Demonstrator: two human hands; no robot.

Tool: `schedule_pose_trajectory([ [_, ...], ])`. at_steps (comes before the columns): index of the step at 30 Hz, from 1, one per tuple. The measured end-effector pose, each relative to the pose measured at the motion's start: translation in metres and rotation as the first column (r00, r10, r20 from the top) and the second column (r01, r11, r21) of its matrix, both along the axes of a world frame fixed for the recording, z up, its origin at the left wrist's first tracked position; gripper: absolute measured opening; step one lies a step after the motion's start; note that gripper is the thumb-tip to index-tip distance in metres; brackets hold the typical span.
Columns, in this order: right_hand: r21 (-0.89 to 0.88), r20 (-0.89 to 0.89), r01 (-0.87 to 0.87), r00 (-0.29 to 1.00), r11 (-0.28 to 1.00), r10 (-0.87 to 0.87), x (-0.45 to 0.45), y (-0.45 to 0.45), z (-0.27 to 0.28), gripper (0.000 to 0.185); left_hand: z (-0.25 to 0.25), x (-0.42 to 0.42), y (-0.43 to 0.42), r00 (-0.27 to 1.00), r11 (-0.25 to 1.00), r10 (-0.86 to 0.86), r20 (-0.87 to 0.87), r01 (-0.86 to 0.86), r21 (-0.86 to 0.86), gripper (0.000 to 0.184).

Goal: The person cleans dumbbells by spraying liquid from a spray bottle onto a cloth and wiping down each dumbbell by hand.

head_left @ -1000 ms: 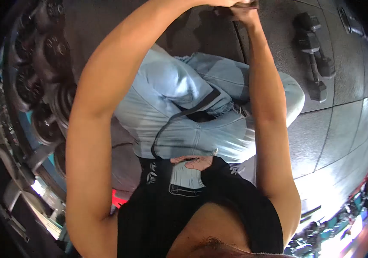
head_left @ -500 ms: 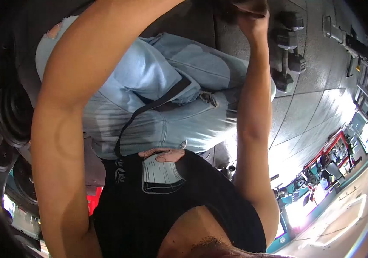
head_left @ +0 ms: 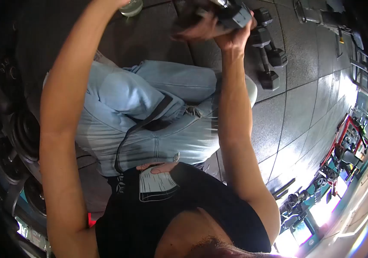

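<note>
My right hand is closed around a dark dumbbell near the top edge. Its hexagonal head faces me, and the rest is partly hidden. Beside it, on the left, is a blurred hand; I cannot tell whose it is. My left arm reaches to the top left, where only a bit of my left hand shows, its fingers cut off by the frame. Close to it is a round, pale greenish end of something, perhaps see-through. Whether my left hand grips it is unclear.
Several hex dumbbells rest on the tiled rubber floor to the right. Dark weight plates line the left side. My legs in light jeans are folded beneath my arms. A metal-framed machine and racks stand farther right.
My right hand has moved left and lower, bringing the dumbbell into view. My left arm has swung left, away from the right hand. The greenish round end now shows.
</note>
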State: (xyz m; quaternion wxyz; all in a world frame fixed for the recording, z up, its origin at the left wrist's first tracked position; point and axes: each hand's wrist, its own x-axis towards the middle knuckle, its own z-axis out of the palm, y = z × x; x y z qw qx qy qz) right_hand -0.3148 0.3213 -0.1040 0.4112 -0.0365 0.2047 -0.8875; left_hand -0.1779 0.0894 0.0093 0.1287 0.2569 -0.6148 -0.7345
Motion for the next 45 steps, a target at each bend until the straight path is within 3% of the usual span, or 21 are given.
schedule_pose_trajectory([
  [2, -0.133, -0.115, -0.093, 0.990, 0.987, 0.078, -0.017, 0.023, -0.008, 0.052, -0.031, -0.006, 0.006, 0.991, 0.994, 0.059, 0.116, -0.068, 0.080, 0.076],
  [4, 0.008, -0.193, 0.058, 0.980, 0.998, -0.056, -0.010, 0.027, 0.003, 0.063, -0.063, -0.012, 0.017, 0.974, 0.941, 0.140, 0.177, -0.187, 0.282, 0.067],
  [6, -0.141, -0.101, -0.040, 0.995, 0.989, 0.026, -0.017, 0.029, 0.011, 0.062, -0.088, -0.014, 0.023, 0.996, 0.895, -0.024, 0.090, -0.019, 0.446, 0.056],
  [9, 0.247, -0.338, 0.152, 0.939, 0.957, -0.061, -0.005, 0.026, 0.033, 0.061, -0.106, -0.013, 0.034, 0.985, 0.817, 0.007, 0.172, -0.105, 0.568, 0.058],
  [11, 0.281, -0.343, 0.140, 0.938, 0.949, -0.037, -0.005, 0.021, 0.029, 0.054, -0.107, -0.005, 0.038, 0.972, 0.820, 0.032, 0.231, -0.158, 0.550, 0.063],
  [13, 0.344, -0.318, 0.208, 0.943, 0.916, -0.094, -0.005, 0.012, 0.021, 0.042, -0.099, 0.005, 0.032, 0.811, 0.980, -0.108, 0.575, 0.185, -0.076, 0.062],
  [15, 0.408, -0.323, 0.235, 0.941, 0.882, -0.101, 0.001, 0.001, 0.031, 0.038, -0.097, 0.024, 0.010, 0.606, 0.475, -0.273, 0.747, 0.760, -0.443, 0.074],
  [19, 0.471, -0.226, 0.023, 0.969, 0.882, 0.095, -0.003, -0.001, 0.074, 0.045, -0.046, 0.087, -0.009, 0.398, 0.454, -0.020, 0.917, 0.821, -0.347, 0.070],
  [21, 0.503, -0.374, 0.170, 0.927, 0.847, 0.037, -0.003, -0.015, 0.062, 0.044, -0.066, 0.095, -0.036, 0.389, 0.516, 0.109, 0.915, 0.764, -0.387, 0.068],
  [23, 0.523, -0.514, 0.301, 0.858, 0.798, 0.013, 0.001, -0.019, 0.055, 0.043, -0.113, 0.093, -0.057, 0.793, 0.160, 0.545, 0.273, 0.221, -0.962, 0.044],
  [24, 0.515, -0.533, 0.300, 0.846, 0.803, 0.026, 0.002, -0.021, 0.056, 0.041, -0.103, 0.076, -0.050, 0.885, 0.344, 0.434, 0.169, 0.011, -0.939, 0.081],
  [26, 0.483, -0.553, 0.302, 0.833, 0.822, 0.019, -0.002, -0.027, 0.051, 0.040, -0.126, 0.057, -0.038, 0.905, 0.589, 0.423, 0.050, -0.233, -0.774, 0.076],
  [30, 0.382, -0.753, 0.413, 0.658, 0.827, 0.019, 0.000, -0.032, 0.043, 0.037, -0.127, 0.041, -0.047, 0.938, 0.681, 0.337, 0.075, -0.188, -0.707, 0.086],
  [32, 0.432, -0.715, 0.393, 0.698, 0.812, 0.043, 0.008, -0.035, 0.048, 0.037, -0.124, 0.041, -0.044, 0.930, 0.675, 0.367, 0.022, -0.250, -0.694, 0.053],
  [33, 0.435, -0.718, 0.375, 0.693, 0.819, 0.064, 0.008, -0.037, 0.044, 0.039, -0.116, 0.039, -0.038, 0.903, 0.576, 0.428, 0.026, -0.250, -0.778, 0.041],
  [34, 0.485, -0.845, 0.470, 0.468, 0.738, 0.257, 0.001, -0.037, 0.044, 0.039, -0.108, 0.037, -0.034, 0.910, 0.565, 0.415, 0.020, -0.240, -0.789, 0.041],
  [36, 0.471, -0.839, 0.482, 0.504, 0.739, 0.206, 0.006, -0.040, 0.046, 0.036, -0.093, 0.037, -0.024, 0.934, 0.143, 0.148, -0.325, -0.345, -0.928, 0.042],
  [40, 0.325, -0.877, 0.503, 0.477, 0.801, 0.056, 0.006, -0.040, 0.049, 0.040, -0.023, 0.046, 0.012, 0.982, 0.385, -0.048, -0.181, -0.149, -0.911, 0.034],
  [42, 0.388, -0.832, 0.401, 0.539, 0.830, 0.129, 0.004, -0.035, 0.051, 0.046, -0.007, 0.044, 0.016, 0.973, 0.334, -0.175, -0.148, -0.083, -0.939, 0.029],
  [44, 0.434, -0.750, 0.353, 0.651, 0.829, 0.116, 0.005, -0.033, 0.048, 0.053, 0.004, 0.044, 0.030, 0.956, 0.522, -0.291, 0.025, 0.181, -0.833, 0.024],
  [45, 0.429, -0.579, 0.216, 0.811, 0.877, 0.084, 0.006, -0.032, 0.048, 0.055, 0.008, 0.039, 0.035, 0.945, 0.466, -0.326, 0.019, 0.177, -0.867, 0.016],
])
